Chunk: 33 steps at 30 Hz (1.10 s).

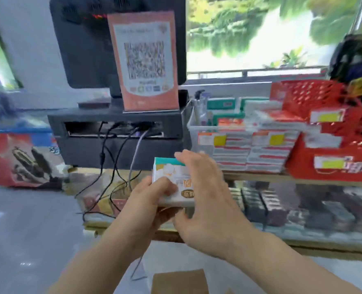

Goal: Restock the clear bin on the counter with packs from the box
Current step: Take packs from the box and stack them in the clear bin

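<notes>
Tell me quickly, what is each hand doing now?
Left hand: grips the white pack from below.
Right hand: holds the same pack, fingers over its top.

clear bin (193, 124) right of register (116, 132)
</notes>
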Each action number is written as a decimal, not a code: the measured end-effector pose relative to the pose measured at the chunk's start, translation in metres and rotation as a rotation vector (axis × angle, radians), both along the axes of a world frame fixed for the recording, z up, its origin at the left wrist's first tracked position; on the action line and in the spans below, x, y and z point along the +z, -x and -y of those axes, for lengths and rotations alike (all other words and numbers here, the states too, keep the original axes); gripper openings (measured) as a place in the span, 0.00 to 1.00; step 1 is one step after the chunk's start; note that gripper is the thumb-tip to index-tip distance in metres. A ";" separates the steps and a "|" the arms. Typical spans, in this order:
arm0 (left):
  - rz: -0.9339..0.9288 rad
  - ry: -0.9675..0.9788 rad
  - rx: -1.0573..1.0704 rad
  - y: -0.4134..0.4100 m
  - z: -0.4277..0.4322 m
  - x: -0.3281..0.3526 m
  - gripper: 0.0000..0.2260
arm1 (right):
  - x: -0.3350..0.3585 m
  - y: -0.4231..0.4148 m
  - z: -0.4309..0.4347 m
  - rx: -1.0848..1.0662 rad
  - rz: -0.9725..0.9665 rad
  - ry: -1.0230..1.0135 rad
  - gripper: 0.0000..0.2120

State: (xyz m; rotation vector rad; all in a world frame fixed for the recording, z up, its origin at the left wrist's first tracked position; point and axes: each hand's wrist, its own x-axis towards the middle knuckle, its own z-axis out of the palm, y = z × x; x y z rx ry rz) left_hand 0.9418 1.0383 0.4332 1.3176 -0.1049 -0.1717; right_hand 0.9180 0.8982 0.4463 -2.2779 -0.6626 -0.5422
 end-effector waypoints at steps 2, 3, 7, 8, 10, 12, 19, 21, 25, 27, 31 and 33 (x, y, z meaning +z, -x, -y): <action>-0.044 0.012 -0.011 0.006 0.008 0.025 0.26 | 0.030 0.007 0.006 0.000 0.031 0.032 0.38; -0.056 0.021 -0.013 0.009 0.012 0.035 0.25 | 0.043 0.009 0.010 -0.003 0.037 0.054 0.37; -0.115 0.062 -0.011 0.005 0.032 0.066 0.28 | 0.084 0.007 0.029 -0.026 -0.004 0.124 0.28; -0.136 0.070 -0.002 0.001 0.037 0.073 0.23 | 0.094 0.005 0.034 -0.026 -0.037 0.146 0.25; -0.179 0.064 0.034 -0.009 0.046 0.088 0.10 | 0.111 -0.003 0.044 -0.010 -0.132 0.204 0.22; -0.211 0.059 0.054 -0.020 0.051 0.095 0.05 | 0.127 -0.013 0.052 -0.002 -0.212 0.253 0.22; -0.300 0.129 -0.075 -0.067 0.069 0.131 0.17 | 0.160 -0.062 0.066 -0.099 -0.270 0.294 0.23; -0.263 0.128 -0.107 -0.080 0.072 0.142 0.12 | 0.166 -0.081 0.069 -0.142 -0.238 0.288 0.23; -0.190 0.125 -0.058 -0.104 0.076 0.162 0.08 | 0.174 -0.120 0.073 -0.181 -0.181 0.253 0.23; -0.181 0.136 -0.057 -0.114 0.077 0.170 0.10 | 0.176 -0.140 0.078 -0.190 -0.170 0.254 0.24; -0.136 0.140 0.153 -0.130 0.076 0.176 0.07 | 0.180 -0.185 0.100 -0.260 -0.209 0.286 0.25; -0.102 0.123 0.250 -0.134 0.073 0.175 0.04 | 0.181 -0.211 0.113 -0.298 -0.224 0.327 0.25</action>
